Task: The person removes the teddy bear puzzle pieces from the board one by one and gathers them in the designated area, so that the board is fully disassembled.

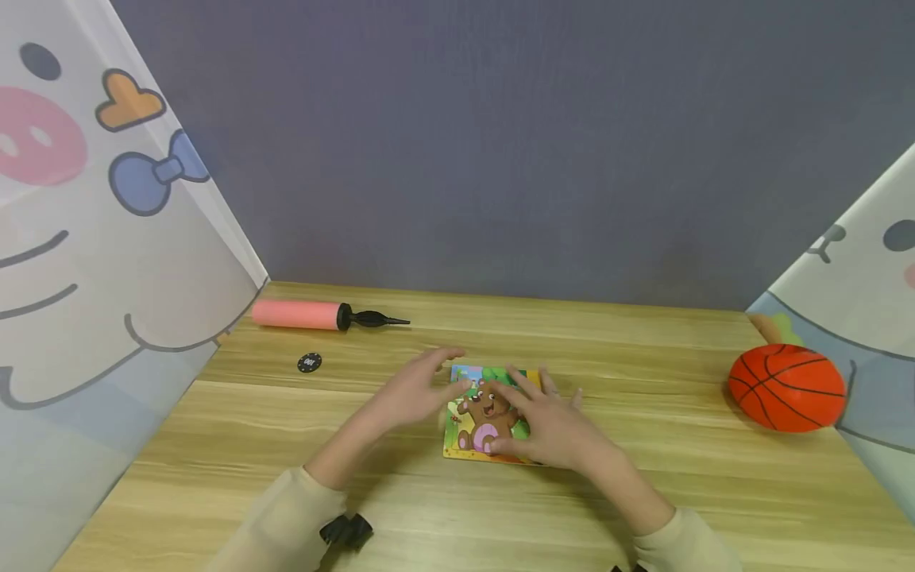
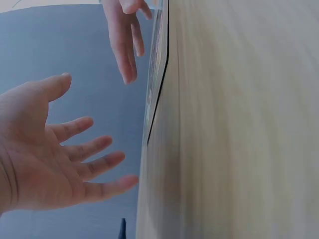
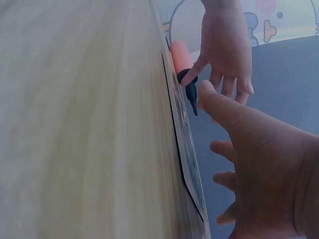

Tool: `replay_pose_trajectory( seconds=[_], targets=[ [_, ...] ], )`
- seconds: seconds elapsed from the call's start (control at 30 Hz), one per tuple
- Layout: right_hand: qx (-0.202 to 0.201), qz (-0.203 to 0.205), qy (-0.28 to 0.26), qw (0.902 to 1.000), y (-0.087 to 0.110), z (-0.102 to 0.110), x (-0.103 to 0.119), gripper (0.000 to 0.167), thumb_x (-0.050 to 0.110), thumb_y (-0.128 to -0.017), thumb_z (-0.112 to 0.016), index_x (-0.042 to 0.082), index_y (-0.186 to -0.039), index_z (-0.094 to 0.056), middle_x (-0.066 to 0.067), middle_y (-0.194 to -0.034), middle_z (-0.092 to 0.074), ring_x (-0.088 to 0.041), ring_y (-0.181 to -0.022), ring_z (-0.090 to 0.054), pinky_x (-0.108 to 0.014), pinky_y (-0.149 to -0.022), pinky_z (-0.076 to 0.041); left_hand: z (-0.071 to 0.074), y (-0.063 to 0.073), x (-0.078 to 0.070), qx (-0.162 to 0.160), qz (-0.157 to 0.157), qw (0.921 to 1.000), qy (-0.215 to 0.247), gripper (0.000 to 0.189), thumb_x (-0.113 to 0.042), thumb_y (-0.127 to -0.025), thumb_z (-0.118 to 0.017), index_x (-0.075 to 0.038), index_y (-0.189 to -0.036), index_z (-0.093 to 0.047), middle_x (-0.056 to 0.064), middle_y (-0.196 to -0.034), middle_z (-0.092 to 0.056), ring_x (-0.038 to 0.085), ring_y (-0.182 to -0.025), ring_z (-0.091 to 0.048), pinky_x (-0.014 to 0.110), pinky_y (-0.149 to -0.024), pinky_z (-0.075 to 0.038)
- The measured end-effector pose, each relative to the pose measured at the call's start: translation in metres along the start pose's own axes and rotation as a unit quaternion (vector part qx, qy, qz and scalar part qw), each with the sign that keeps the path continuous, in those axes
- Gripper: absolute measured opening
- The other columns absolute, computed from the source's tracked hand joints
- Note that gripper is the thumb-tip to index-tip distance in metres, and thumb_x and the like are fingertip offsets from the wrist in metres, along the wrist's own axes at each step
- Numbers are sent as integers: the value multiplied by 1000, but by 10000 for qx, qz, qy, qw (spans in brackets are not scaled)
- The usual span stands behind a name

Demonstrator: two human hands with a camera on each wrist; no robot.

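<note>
The left hand and right hand hover, spread and empty. Below them lies a thin, rectangular board — multicoloured, bear-printed.

Over to the left of the left hand, well apart from its fingers, here's a number! Small pale digits, looking like 100, sit right across the middle of a round black chip lying flat on the wooden tabletop

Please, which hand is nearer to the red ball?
The right hand: it is over the bear picture, left of the ball. The left hand is farther, by the picture's left edge.
</note>
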State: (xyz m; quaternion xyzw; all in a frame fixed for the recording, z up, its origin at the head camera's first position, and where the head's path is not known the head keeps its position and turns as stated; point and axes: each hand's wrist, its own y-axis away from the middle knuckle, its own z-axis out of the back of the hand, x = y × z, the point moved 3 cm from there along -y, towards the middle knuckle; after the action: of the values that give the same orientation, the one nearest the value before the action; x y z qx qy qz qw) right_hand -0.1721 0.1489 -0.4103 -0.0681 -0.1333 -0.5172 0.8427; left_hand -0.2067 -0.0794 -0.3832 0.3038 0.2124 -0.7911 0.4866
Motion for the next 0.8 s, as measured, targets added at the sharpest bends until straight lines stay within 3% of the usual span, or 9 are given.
replay_pose_trajectory(
  seconds=[0.13, 0.47, 0.8],
  targets=[
    [106, 11, -83, 9999, -2, -3, 2, 92, 82, -81, -56, 41, -159, -30, 0, -167, -20, -58, -144, -15, -92, -86, -14, -4, -5, 2, 89, 102, 9993, 340, 60, -46, -101, -59, -14, -150, -48, 6, -149, -51, 33, -126, -54, 57, -98, -48],
    [339, -30, -92, 9994, -4, -5, 5, 96, 80, -79, -61, 39, -160, -29, -1, -168, -18, -56, -146, -10, -92, -86, -15, -11, -14, 10, 192, 223, 9946, 992, 56, -40, -100, -63, -8, -144, -53, 13, -141, -56, 33, -120, -59, 49, -90, -54],
    [398, -75, -92, 9991, -5, -7, 5, 98, 79, -78, -63, 37, -160, -28, 0, -168, -18, -54, -147, -7, -91, -88, -13, -14, -20, 25, 196, 256, 9935, 1095, 49, -24, -96, -71, -4, -139, -57, 9, -121, -62, 23, -103, -58, 38, -82, -53]
  ],
)
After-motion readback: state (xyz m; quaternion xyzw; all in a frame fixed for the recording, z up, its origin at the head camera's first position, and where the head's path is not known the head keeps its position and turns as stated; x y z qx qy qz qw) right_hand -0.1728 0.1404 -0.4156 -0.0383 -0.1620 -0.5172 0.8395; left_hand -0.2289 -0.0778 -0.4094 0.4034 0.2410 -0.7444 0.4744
